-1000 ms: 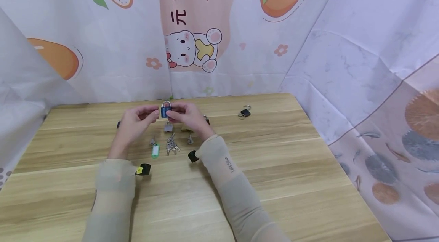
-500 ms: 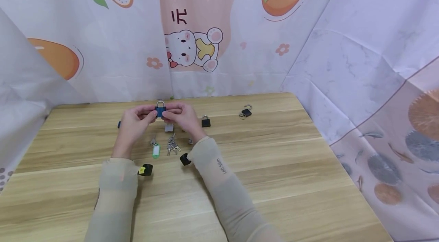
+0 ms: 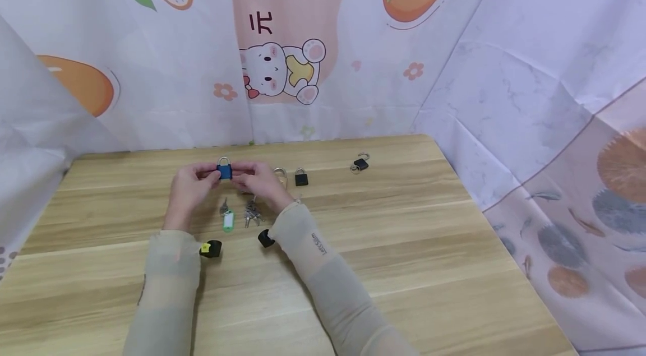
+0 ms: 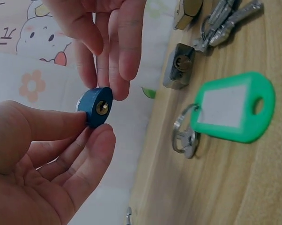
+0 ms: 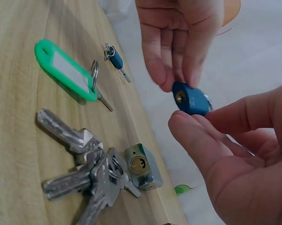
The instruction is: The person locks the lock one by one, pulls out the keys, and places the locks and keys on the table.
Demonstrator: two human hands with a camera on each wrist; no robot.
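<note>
Remotely, I'm viewing wood-grain table (image 3: 404, 266) | creased printed curtain (image 3: 176, 73) hanging behind | left hand (image 3: 189, 185), right hand (image 3: 261, 181) pinching rounded blue padlock (image 3: 225, 171)

Padlocks, five: one blue padlock (image 3: 225, 172), one brass padlock (image 4: 188, 14), one silver padlock (image 5: 142, 165) and two black padlocks (image 3: 301, 179) (image 3: 360, 165). Further blue item (image 5: 115, 57), one; kind unclear. Green key tag (image 4: 231, 108), one, its ring bearing at least one key. Bunch of keys (image 5: 96, 166), one, showing at least four. Hands, two: left hand (image 3: 188, 185), right hand (image 3: 259, 181). Sleeves (image 3: 323, 260), two. Counter (image 3: 429, 232), one.
</note>
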